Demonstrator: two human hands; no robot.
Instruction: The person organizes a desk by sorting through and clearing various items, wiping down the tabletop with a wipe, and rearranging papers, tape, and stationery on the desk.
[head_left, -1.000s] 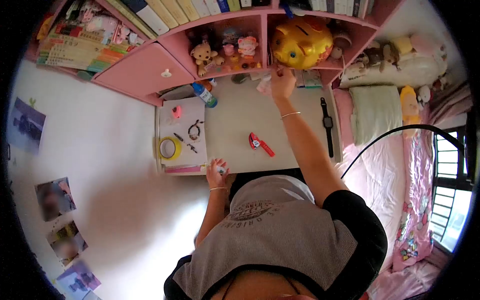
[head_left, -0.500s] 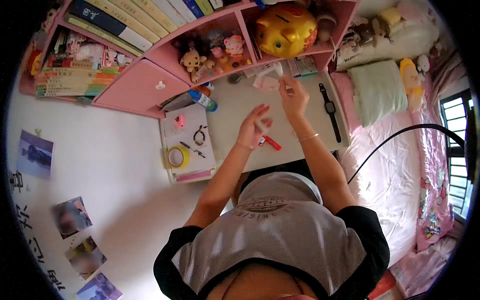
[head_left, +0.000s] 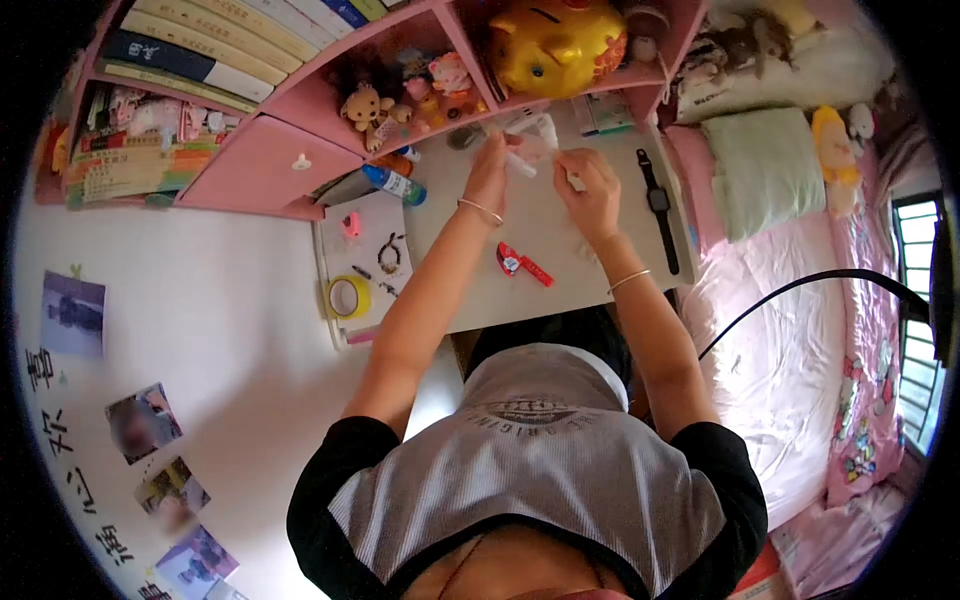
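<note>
My left hand (head_left: 488, 172) is raised over the far part of the desk (head_left: 460, 285), fingers closed on a thin clear-and-white plastic packet (head_left: 541, 130). A short white strip (head_left: 520, 165) shows just below it; I cannot make out whether it is part of the packet. My right hand (head_left: 590, 188) is closed in a pinch at the packet's right edge. Nearer me lies a red item (head_left: 536, 271) beside a red-and-dark rounded piece (head_left: 508, 260). Some small pale bits (head_left: 588, 252) are partly hidden by my right wrist.
A black smartwatch (head_left: 658, 205) lies at the desk's right edge. On the left are yellow tape (head_left: 348, 297), a bead bracelet (head_left: 390, 255), a pink item (head_left: 351, 224) and a blue bottle (head_left: 394, 184). Pink shelves (head_left: 270, 165) with a gold piggy bank (head_left: 556, 52) rise behind.
My left hand has moved up and away from the red item to the packet, uncovering the red-and-dark piece. My right hand has come slightly nearer me. The view has shifted a little.
</note>
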